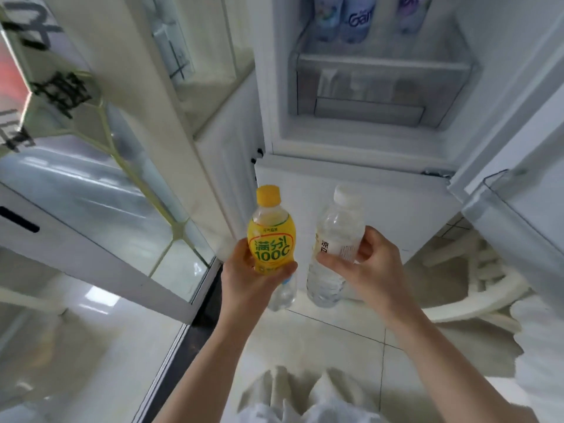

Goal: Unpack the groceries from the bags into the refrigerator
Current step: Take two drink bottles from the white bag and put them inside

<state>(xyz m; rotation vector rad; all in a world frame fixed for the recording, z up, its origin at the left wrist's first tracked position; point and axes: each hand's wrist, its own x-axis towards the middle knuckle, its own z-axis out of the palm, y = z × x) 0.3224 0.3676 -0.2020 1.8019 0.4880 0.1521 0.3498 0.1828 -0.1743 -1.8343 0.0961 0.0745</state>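
The left hand [247,270] grips a yellow bottle [270,236], the right hand [366,264] a water bottle [335,248]. Some bottles [354,19] already stand in the open fridge [366,129]; these two still wait.

drink bottle [271,236] left of water bottle [335,245], both before the open refrigerator [366,166].

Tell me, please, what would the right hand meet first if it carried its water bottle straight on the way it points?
Probably the closed lower door of the fridge: the right hand aims its water bottle forward and up at that white panel, below the open compartment with the clear drawer. Depth is hard to judge.
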